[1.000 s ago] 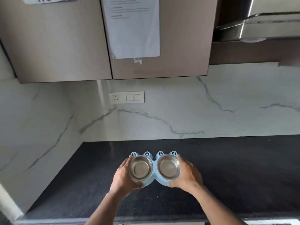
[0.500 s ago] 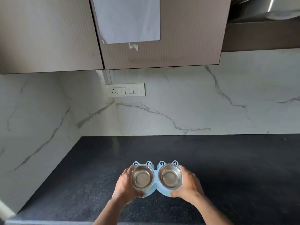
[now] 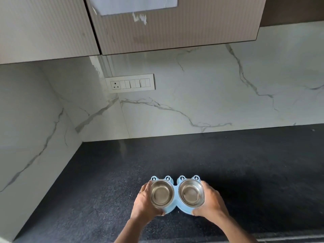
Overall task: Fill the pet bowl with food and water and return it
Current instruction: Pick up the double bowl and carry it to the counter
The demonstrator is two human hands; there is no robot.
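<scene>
pet bowl is being held over the dark countertop, near its front edge | left hand and right hand fingers are being curled round its ends | both steel cups are being seen empty

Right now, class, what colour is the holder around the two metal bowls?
Light blue holder, clearest in the head view.

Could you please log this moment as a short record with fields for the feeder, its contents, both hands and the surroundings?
feeder: blue double pet bowl over the dark countertop
contents: both steel bowls look empty
left hand: left hand grips the feeder's left end
right hand: right hand grips its right end
surroundings: marble backsplash with switch panel; cabinets above
</scene>
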